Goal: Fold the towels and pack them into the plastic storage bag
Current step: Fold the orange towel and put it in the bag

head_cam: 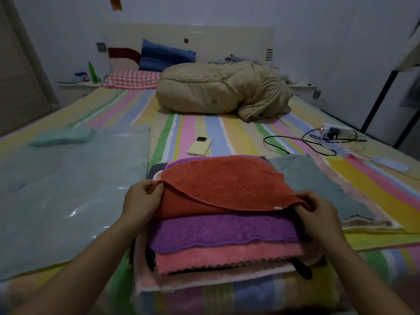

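striped bed carries a towel stack; left hand and right hand pinch the red towel atop it. uneven pull could skew the fold or topple the stack beside the storage bag.

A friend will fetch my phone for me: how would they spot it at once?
On the striped bed, look just beyond the red towel topping the near stack. The phone lies flat there: a pale yellow slab with a dark square at its far end, and no cable, unlike the white power strip to its right.
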{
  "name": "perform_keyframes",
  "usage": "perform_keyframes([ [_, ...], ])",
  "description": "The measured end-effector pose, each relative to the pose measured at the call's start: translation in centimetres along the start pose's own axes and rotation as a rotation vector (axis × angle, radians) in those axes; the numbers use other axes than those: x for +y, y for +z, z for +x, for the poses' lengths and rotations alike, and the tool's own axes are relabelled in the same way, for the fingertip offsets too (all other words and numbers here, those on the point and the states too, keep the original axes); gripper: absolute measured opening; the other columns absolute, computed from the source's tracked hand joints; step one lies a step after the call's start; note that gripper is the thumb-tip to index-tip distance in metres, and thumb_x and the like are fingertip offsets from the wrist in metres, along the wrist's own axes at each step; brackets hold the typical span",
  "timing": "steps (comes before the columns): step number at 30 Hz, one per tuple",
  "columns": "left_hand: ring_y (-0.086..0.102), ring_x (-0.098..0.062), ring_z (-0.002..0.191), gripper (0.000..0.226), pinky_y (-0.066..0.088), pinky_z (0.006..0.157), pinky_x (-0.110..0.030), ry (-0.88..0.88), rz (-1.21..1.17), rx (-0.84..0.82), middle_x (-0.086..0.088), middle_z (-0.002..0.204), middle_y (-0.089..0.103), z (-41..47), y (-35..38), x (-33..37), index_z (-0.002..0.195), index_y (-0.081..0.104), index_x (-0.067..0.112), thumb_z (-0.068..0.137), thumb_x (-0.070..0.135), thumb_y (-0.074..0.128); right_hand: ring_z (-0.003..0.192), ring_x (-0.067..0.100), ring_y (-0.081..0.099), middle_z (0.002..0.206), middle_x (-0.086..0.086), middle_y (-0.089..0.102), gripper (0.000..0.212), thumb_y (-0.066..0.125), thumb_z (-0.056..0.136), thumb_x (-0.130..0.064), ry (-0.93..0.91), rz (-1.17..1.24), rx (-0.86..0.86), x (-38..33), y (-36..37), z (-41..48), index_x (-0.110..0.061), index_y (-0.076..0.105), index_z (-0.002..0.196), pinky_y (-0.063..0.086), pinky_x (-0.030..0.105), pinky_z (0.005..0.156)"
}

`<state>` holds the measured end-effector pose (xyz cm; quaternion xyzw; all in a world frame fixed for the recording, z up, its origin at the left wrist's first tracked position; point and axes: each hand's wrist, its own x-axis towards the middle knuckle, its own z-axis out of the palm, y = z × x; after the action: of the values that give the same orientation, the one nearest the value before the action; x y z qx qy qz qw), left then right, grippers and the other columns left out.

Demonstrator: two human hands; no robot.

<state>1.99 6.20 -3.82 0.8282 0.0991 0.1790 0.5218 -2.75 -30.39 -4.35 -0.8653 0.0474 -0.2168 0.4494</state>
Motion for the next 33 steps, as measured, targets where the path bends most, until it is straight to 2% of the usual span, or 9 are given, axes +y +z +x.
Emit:
perform_keyframes([
  [2, 0.064, -0.024, 0.074, 0.016, 0.051, 0.072, -0.038, -0.007, 0.055, 0.001, -0.007, 0.073, 0.07, 0.7, 0.2, -0.3, 0.071, 0.068, 0.02, 0.084, 0.028, 0.066, 0.066, -0.001, 0.059, 0.071, -0.012, 0.07, 0.02, 0.065, 0.085, -0.005, 0.031, 0.093, 0.009, 0.2, 0.5, 1.1, -0.022, 0.067, 0.076, 0.041, 0.009, 0.058],
  [5, 0.065, -0.023, 0.073, 0.018, 0.051, 0.072, -0.04, -0.019, 0.048, 0.005, -0.004, 0.07, 0.07, 1.3, 0.6, -0.7, 0.069, 0.068, 0.022, 0.086, 0.027, 0.065, 0.069, 0.015, 0.056, 0.072, 0.013, 0.068, 0.019, 0.065, 0.088, -0.019, 0.05, 0.147, 0.064, 0.4, 1.4, 3.1, -0.006, 0.067, 0.074, 0.042, 0.024, 0.058],
  [6, 0.066, -0.023, 0.073, 0.017, 0.052, 0.072, -0.041, -0.023, 0.033, 0.005, -0.003, 0.07, 0.07, 1.6, 0.6, -0.8, 0.07, 0.069, 0.022, 0.083, 0.033, 0.065, 0.069, 0.016, 0.056, 0.072, 0.014, 0.068, 0.022, 0.065, 0.088, -0.023, 0.055, 0.144, 0.081, 0.4, 1.7, 3.9, -0.006, 0.068, 0.074, 0.042, 0.028, 0.06],
  [8, 0.066, -0.022, 0.074, 0.025, 0.051, 0.072, -0.042, -0.006, 0.035, 0.0, -0.003, 0.069, 0.07, 2.4, 0.8, -0.7, 0.074, 0.07, 0.02, 0.075, 0.042, 0.059, 0.068, 0.014, 0.058, 0.07, 0.005, 0.069, 0.02, 0.065, 0.088, -0.028, 0.077, 0.134, 0.094, 0.1, 2.3, 5.8, -0.016, 0.069, 0.072, 0.044, 0.032, 0.063],
  [10, 0.066, -0.021, 0.072, 0.022, 0.049, 0.069, -0.039, 0.022, 0.053, 0.004, -0.002, 0.07, 0.07, 3.6, 1.0, -0.4, 0.076, 0.071, 0.019, 0.078, 0.038, 0.06, 0.069, 0.012, 0.061, 0.07, -0.002, 0.069, 0.018, 0.065, 0.087, -0.033, 0.09, 0.098, 0.078, -0.2, 3.0, 7.8, -0.022, 0.069, 0.074, 0.047, 0.033, 0.066],
  [17, 0.064, -0.015, 0.067, 0.01, 0.048, 0.067, -0.034, 0.033, 0.103, -0.038, 0.001, 0.065, 0.07, 5.4, 1.0, -0.6, 0.07, 0.07, 0.02, 0.078, 0.026, 0.069, 0.068, 0.012, 0.063, 0.065, -0.005, 0.068, 0.026, 0.064, 0.086, -0.041, 0.103, -0.139, -0.107, 0.7, 4.2, 12.3, -0.021, 0.072, 0.072, 0.047, 0.032, 0.065],
  [22, 0.058, 0.006, 0.057, 0.013, 0.04, 0.055, -0.009, 0.073, 0.069, 0.032, 0.017, 0.072, 0.069, 7.4, 2.0, 0.0, 0.074, 0.069, 0.02, 0.086, 0.015, 0.067, 0.074, 0.011, 0.062, 0.074, -0.003, 0.069, 0.022, 0.062, 0.088, -0.04, 0.072, -0.129, -0.091, -0.1, 4.7, 14.6, -0.022, 0.071, 0.079, 0.048, 0.035, 0.074],
  [29, 0.062, -0.005, 0.064, 0.012, 0.042, 0.059, -0.019, 0.143, 0.147, 0.106, 0.006, 0.065, 0.069, 7.8, 2.2, -0.1, 0.076, 0.067, 0.019, 0.087, 0.015, 0.065, 0.068, 0.008, 0.06, 0.068, -0.007, 0.066, 0.023, 0.061, 0.088, -0.041, -0.003, -0.175, -0.054, 0.0, 5.6, 15.8, -0.025, 0.068, 0.074, 0.045, 0.029, 0.061],
  [33, 0.066, -0.014, 0.071, 0.013, 0.043, 0.061, -0.026, 0.066, 0.231, 0.054, 0.005, 0.071, 0.069, 7.9, 2.8, -2.3, 0.074, 0.067, 0.023, 0.086, 0.018, 0.067, 0.07, 0.016, 0.059, 0.076, -0.001, 0.068, 0.028, 0.056, 0.087, -0.049, 0.017, -0.321, -0.108, 1.7, 7.0, 15.3, -0.024, 0.067, 0.081, 0.048, 0.033, 0.063],
])
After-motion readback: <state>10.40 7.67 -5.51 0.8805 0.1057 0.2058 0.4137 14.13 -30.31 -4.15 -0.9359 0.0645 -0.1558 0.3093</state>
